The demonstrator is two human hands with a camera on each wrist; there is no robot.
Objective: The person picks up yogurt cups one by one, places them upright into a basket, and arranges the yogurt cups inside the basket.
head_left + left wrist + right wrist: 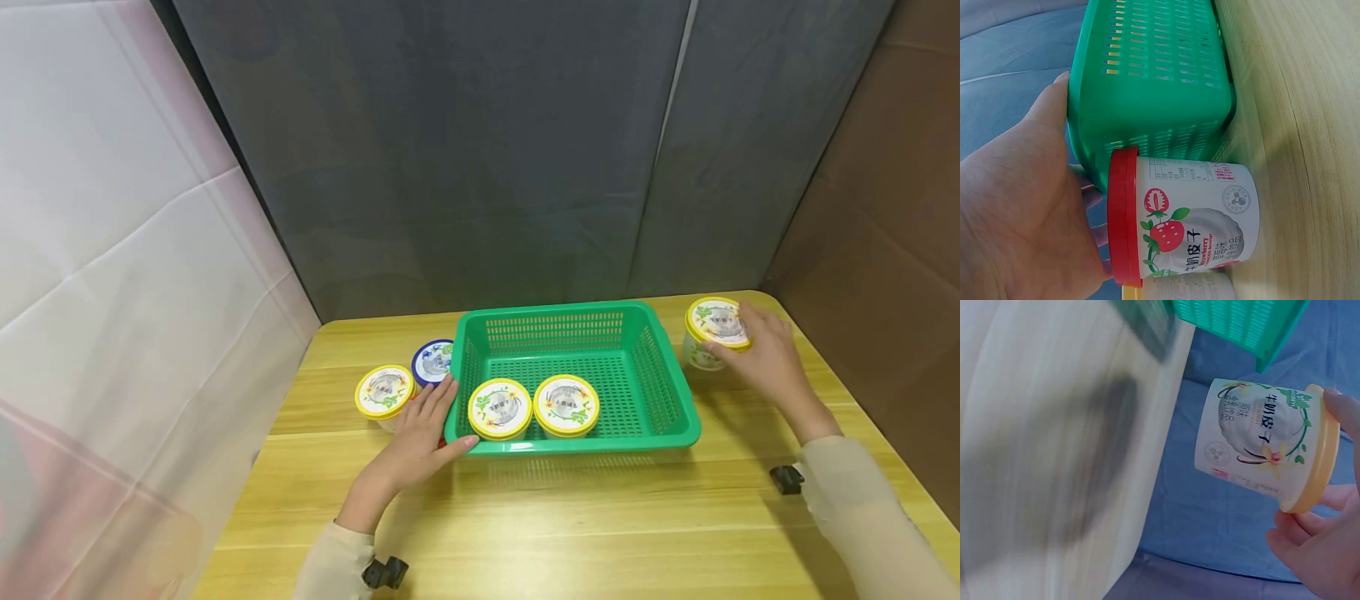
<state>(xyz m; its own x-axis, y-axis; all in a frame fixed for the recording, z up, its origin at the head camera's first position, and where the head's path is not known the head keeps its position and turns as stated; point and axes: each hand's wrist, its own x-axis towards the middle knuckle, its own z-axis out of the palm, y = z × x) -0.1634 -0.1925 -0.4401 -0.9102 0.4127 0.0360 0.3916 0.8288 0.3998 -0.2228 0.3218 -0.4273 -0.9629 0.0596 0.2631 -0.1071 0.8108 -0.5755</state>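
Note:
At the table's back right, my right hand (772, 358) grips a yellow-lidded tub (718, 325) by its lid, thumb and fingers on opposite sides. The right wrist view shows this tub (1260, 437) tilted, with a vanilla flower on its label. My left hand (420, 442) rests at the left rim of the green basket (573, 446), fingers extended. Under that hand stands a red-lidded strawberry tub (1197, 215), mostly hidden in the head view. Two yellow-lidded tubs, one left (500, 408) and one right (566, 406), sit along the basket's front side.
Left of the basket stand another yellow-lidded tub (385, 390) and a blue-lidded tub (432, 361), close together. A grey cloth wall (480, 167) rises behind the wooden table (585, 533), a white sheet (135, 208) on the left and a brown panel (877, 208) on the right.

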